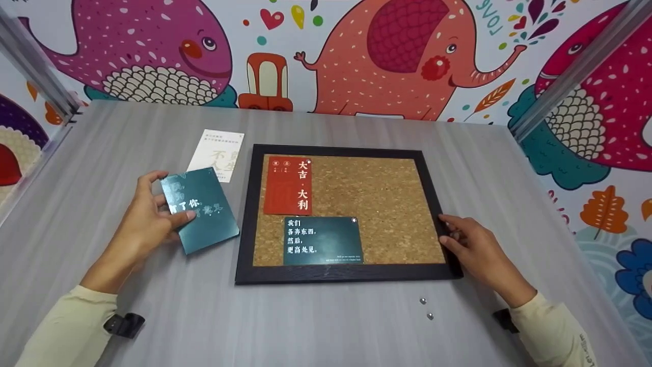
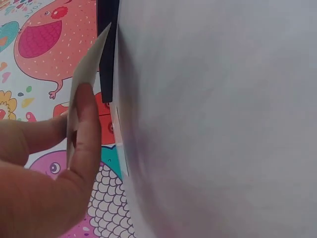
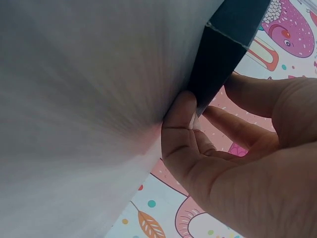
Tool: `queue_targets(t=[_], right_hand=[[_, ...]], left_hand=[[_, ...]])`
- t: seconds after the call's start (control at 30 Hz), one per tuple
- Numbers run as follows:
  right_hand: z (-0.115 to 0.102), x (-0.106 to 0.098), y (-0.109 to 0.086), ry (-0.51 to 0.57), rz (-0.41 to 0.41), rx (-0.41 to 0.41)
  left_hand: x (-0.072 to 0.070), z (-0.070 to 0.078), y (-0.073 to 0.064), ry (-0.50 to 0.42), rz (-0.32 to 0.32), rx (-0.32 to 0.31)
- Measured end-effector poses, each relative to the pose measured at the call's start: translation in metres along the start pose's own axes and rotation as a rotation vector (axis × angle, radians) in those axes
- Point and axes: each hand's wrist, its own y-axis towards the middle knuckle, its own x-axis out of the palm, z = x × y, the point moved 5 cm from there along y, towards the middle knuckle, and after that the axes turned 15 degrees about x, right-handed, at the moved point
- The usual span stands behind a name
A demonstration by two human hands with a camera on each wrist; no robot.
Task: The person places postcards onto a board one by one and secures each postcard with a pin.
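Left of the board, my left hand [image 1: 153, 219] pinches a dark green card [image 1: 209, 229] between thumb and fingers, tilted above the table. Seen edge-on in the left wrist view, the card [image 2: 79, 94] passes between the thumb and the fingers. A black-framed corkboard [image 1: 377, 204] lies on the table, with a red card [image 1: 289, 191] and another green card [image 1: 323, 247] on its left part, each with a pin at its top right corner. At the right side of the frame, my right hand [image 1: 476, 250] grips the edge; the right wrist view shows its fingers round the frame [image 3: 218, 59].
A white card [image 1: 219, 148] with pale gold characters lies behind my left hand. Two small shiny pins [image 1: 423, 300] rest on the grey table [image 1: 316, 326] before the board's right part. A wall with cartoon animals [image 1: 387, 56] bounds the table's far side.
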Motion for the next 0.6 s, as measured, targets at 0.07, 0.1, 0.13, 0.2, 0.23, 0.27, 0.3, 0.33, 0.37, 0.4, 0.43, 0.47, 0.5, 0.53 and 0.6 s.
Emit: queue_targets(t=[0.07, 0.1, 0.13, 0.2, 0.23, 0.27, 0.3, 0.33, 0.37, 0.4, 0.43, 0.47, 0.5, 0.53, 0.6], right_hand=[[0.000, 0.000, 0.000, -0.001, 0.000, 0.000], [0.000, 0.000, 0.000, -0.002, 0.000, 0.000], [0.001, 0.000, 0.000, -0.004, 0.000, 0.001], [0.001, 0.000, 0.000, -0.007, 0.001, 0.001], [0.001, 0.000, 0.000, -0.008, 0.001, 0.002], [0.001, 0.000, 0.000, -0.009, 0.001, 0.003], [0.001, 0.000, 0.000, -0.011, 0.004, 0.002], [0.001, 0.000, 0.000, -0.012, 0.005, 0.001], [0.001, 0.000, 0.000, -0.011, 0.006, 0.001], [0.001, 0.000, 0.000, -0.011, 0.008, -0.001], [0.000, -0.001, 0.000, -0.011, 0.009, -0.003], [0.000, -0.001, -0.001, -0.012, 0.010, -0.004], [0.000, -0.001, -0.001, -0.012, 0.011, -0.006], [0.000, -0.001, -0.001, -0.012, 0.010, -0.007], [0.000, -0.001, -0.001, -0.007, 0.006, -0.011]], left_hand=[[0.001, 0.002, 0.001, -0.002, 0.011, 0.009], [0.002, 0.003, 0.001, -0.002, 0.017, 0.012], [0.002, 0.004, 0.001, -0.001, 0.022, 0.014], [0.003, 0.006, 0.002, 0.004, 0.032, 0.018], [0.003, 0.006, 0.002, 0.006, 0.037, 0.021], [0.003, 0.007, 0.002, 0.010, 0.044, 0.022], [0.003, 0.007, 0.003, 0.014, 0.050, 0.023], [0.002, 0.007, 0.003, 0.018, 0.059, 0.027], [0.002, 0.008, 0.004, 0.025, 0.067, 0.032], [0.001, 0.008, 0.004, 0.026, 0.075, 0.037], [0.001, 0.009, 0.004, 0.031, 0.083, 0.043], [0.000, 0.009, 0.005, 0.036, 0.091, 0.048], [0.000, 0.010, 0.005, 0.039, 0.098, 0.053], [0.000, 0.010, 0.005, 0.039, 0.105, 0.057], [-0.001, 0.011, 0.006, 0.040, 0.116, 0.066]])
